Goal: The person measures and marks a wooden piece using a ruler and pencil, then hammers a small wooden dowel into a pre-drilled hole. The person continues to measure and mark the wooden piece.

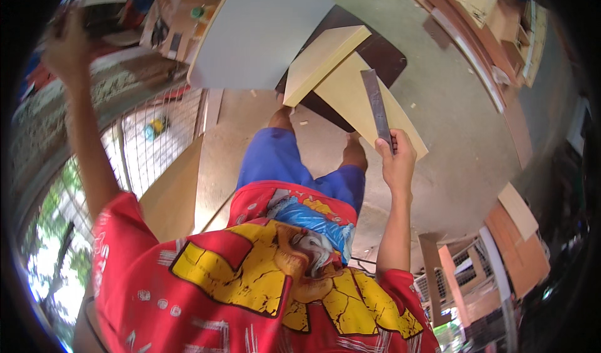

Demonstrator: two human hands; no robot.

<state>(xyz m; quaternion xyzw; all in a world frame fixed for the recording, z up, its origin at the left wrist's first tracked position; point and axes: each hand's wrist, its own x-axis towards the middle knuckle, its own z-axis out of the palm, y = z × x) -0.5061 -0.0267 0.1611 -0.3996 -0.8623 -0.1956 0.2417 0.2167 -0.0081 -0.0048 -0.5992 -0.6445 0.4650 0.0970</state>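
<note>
The right hand (399,160) is clamping the near end of a dark flat bar (376,105), with the thumb lying along one side and the fingers curling around the other. Gripping only that end is probably leaving most of the bar's length clear of the fingers. The bar is pointing away from the body, over a pale board (347,88); whether it is touching the board or hanging just above it, I cannot tell.

A second pale board (322,55) is lying at an angle across the first, showing its thick edge toward the person; whether the two are joined is not clear. Both are overlapping a dark rounded panel (389,53), which seems to be supporting them just in front of the person's legs, likely for easy reach.

The left hand (66,46) is hanging well apart, up by a rough concrete ledge (44,137). It is blurring too much to tell whether its fingers are apart or closing on something.

Farther out, a grey sheet (260,33) is standing or lying beside the boards, and wood pieces (479,49) are gathering at the far right, apparently stored away from the feet.
</note>
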